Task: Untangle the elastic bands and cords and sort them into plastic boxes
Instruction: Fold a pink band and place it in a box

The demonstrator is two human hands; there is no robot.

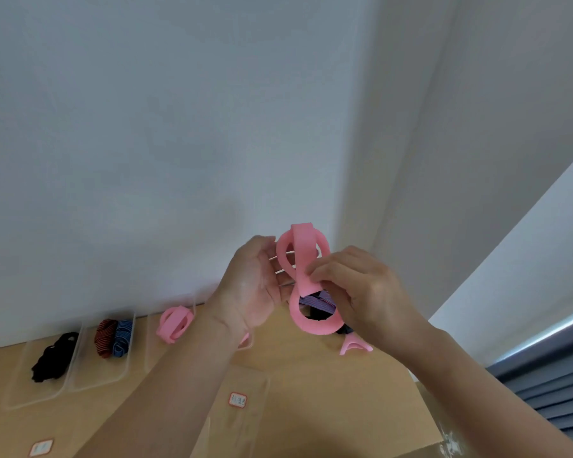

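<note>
A wide pink elastic band (303, 256) is raised above the table, twisted into a figure eight. My right hand (361, 292) pinches it at the crossing. My left hand (252, 285) holds its left side, palm towards me. Behind the band lies a tangle of purple striped and black bands (318, 304), partly hidden, with a pink piece (353, 345) on the table. Three clear plastic boxes stand at the left: one with black cords (55, 357), one with red and blue striped bands (113, 337), one with a pink band (174, 322).
The wooden table (311, 375) meets a white wall at the back. A clear box with a red-framed label (238, 399) lies near the front, and another label (41, 447) shows at the lower left. Grey slats (549, 395) are at the right.
</note>
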